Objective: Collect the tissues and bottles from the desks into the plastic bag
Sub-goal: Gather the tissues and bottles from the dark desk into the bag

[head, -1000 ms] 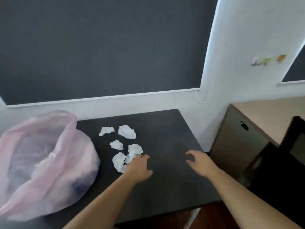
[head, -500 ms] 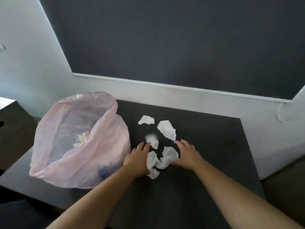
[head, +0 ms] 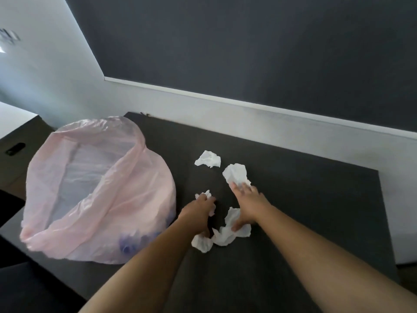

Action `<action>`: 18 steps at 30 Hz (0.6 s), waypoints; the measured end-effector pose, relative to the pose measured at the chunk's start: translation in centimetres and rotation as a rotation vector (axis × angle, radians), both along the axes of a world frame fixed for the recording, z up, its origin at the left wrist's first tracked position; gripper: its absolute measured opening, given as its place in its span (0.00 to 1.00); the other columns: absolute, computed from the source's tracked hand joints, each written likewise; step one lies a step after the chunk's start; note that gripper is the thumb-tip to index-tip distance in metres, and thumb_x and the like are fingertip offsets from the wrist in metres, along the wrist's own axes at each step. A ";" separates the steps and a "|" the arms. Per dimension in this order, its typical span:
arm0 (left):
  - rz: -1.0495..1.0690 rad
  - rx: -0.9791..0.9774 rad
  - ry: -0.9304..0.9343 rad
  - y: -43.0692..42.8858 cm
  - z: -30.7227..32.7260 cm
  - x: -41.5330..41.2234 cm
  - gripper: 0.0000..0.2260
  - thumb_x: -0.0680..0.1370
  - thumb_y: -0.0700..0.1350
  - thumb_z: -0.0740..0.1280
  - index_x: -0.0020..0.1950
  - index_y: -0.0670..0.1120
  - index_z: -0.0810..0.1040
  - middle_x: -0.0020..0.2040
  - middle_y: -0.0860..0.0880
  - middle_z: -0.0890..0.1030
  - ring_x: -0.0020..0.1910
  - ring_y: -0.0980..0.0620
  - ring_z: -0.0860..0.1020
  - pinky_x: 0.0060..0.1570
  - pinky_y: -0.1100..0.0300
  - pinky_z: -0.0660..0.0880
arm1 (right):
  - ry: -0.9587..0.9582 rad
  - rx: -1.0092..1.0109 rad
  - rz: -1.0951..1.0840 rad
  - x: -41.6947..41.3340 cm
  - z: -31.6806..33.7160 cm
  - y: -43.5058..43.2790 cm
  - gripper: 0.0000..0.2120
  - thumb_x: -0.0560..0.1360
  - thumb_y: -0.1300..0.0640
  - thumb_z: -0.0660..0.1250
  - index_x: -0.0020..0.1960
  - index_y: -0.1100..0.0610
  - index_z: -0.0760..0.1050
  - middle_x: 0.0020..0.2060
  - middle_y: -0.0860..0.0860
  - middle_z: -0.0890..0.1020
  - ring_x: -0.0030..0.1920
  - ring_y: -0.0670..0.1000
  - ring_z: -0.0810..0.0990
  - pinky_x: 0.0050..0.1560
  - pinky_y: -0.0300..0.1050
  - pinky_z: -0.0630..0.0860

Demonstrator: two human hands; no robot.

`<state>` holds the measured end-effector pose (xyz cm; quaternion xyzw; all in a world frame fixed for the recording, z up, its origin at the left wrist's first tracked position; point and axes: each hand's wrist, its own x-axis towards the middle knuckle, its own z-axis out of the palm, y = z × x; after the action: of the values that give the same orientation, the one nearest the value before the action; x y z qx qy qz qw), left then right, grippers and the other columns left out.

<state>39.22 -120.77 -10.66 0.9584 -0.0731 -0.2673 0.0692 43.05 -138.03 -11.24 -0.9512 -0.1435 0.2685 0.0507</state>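
Both on worktop (head: pixel 316 211): gripped small tissue (head: pixel 203 195) in curled left hand (head: pixel 198 213); pressed far tissue (head: pixel 234 175) and near tissue (head: pixel 228 237) under right hand (head: pixel 249 204), fingers wide.

Our left hand (head: pixel 199 211) curls round a small tissue (head: pixel 205 194). Our right hand (head: pixel 249 205) is spread flat, reaching onto the bigger tissue (head: pixel 235 173), thumb pressing the nearest tissue (head: pixel 228 234). The pink plastic bag (head: pixel 90 188) gapes open just left on our dark desk (head: pixel 316 211).

Nothing readable here, honestly. There's a smudgy mark (head: pixel 9 37) on the white wall (head: pixel 45 68), way up and left of the left hand (head: pixel 198 211), but it's too blurred to tell if it's even lettering.
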 end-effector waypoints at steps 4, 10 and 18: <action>0.166 -0.148 0.003 1.4 -0.6 2.5 0.27 0.68 0.39 0.74 0.65 0.48 0.69 0.59 0.45 0.77 0.55 0.47 0.77 0.53 0.53 0.77 | -0.043 0.258 -0.132 0.9 -1.4 -0.5 0.38 0.67 0.51 0.73 0.73 0.52 0.60 0.66 0.50 0.65 0.65 0.54 0.66 0.63 0.47 0.70; 0.306 -0.237 -0.186 1.3 0.1 8.7 0.24 0.70 0.39 0.73 0.64 0.46 0.72 0.53 0.44 0.78 0.49 0.46 0.79 0.51 0.53 0.77 | 0.010 0.460 -0.265 0.9 -1.8 -1.8 0.10 0.73 0.58 0.65 0.54 0.54 0.75 0.49 0.49 0.75 0.47 0.48 0.75 0.45 0.38 0.72; 0.198 -0.128 0.042 -0.1 0.5 14.4 0.45 0.65 0.58 0.76 0.74 0.63 0.53 0.78 0.49 0.44 0.75 0.39 0.53 0.68 0.41 0.64 | -0.001 0.514 -0.265 1.9 -3.1 -2.4 0.07 0.73 0.61 0.65 0.42 0.49 0.73 0.42 0.45 0.73 0.41 0.44 0.73 0.36 0.33 0.67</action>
<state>53.62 -120.85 -10.20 0.9486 0.0067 -0.2740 0.1580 44.99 -140.45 -14.32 -0.9177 -0.0813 0.2140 0.3246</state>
